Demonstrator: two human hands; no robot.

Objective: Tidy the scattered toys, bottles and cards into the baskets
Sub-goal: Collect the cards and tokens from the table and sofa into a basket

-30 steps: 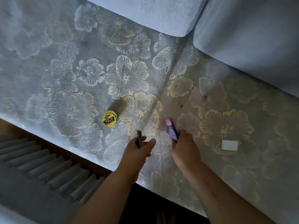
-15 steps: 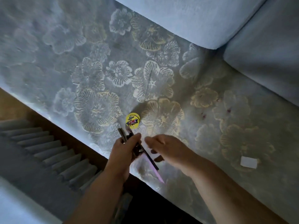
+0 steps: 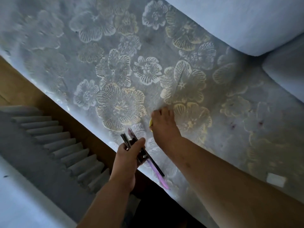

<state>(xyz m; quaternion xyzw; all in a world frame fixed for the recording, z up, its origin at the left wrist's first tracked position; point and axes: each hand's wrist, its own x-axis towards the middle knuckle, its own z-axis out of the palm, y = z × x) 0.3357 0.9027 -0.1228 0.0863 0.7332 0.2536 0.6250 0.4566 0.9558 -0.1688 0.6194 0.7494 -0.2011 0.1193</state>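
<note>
Floral sofa cover [image 3: 115, 71], left hand [image 3: 130, 155] gripping cards [image 3: 155, 167]; right hand [image 3: 162, 127] curled over yellow disc [image 3: 150, 124]

The left hand [image 3: 127, 155] and right hand [image 3: 162, 125] are bare, as are the left forearm [image 3: 105, 199] and the right forearm [image 3: 222, 178], which bears a few small specks.

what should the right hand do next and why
Probably pinch the small round yellow disc and lift it: the right hand lies over it on the floral sofa cover, while the left hand grips the stack of dark cards.
</note>
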